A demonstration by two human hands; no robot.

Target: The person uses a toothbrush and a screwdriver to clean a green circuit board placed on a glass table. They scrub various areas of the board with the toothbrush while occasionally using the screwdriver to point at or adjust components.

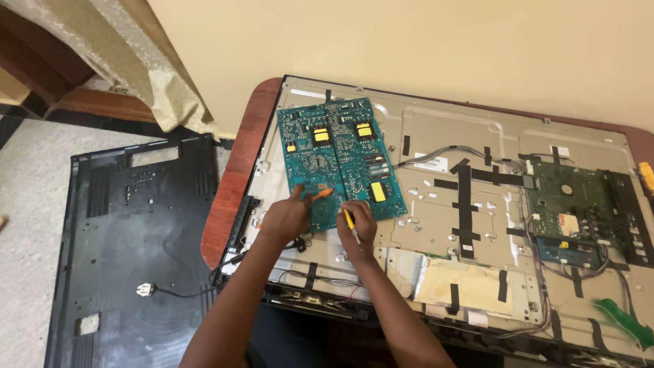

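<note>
A flat television with its back cover off lies face down on a wooden table [235, 184], showing its silver metal chassis [436, 211]. A teal circuit board [337, 153] with yellow parts sits at the chassis's left end. My left hand [286, 218] rests on the board's near edge and grips an orange-handled tool [320, 194]. My right hand [357, 225] sits just beside it at the board's lower edge, closed on a thin yellow-handled screwdriver [350, 221] that points down toward me.
A green main board [579, 208] with cables sits at the chassis's right end. Black tape strips [465, 197] hold wiring in the middle. The removed black back cover [129, 252] lies on the floor at left. A curtain [136, 54] hangs above it. A green object [623, 320] lies at lower right.
</note>
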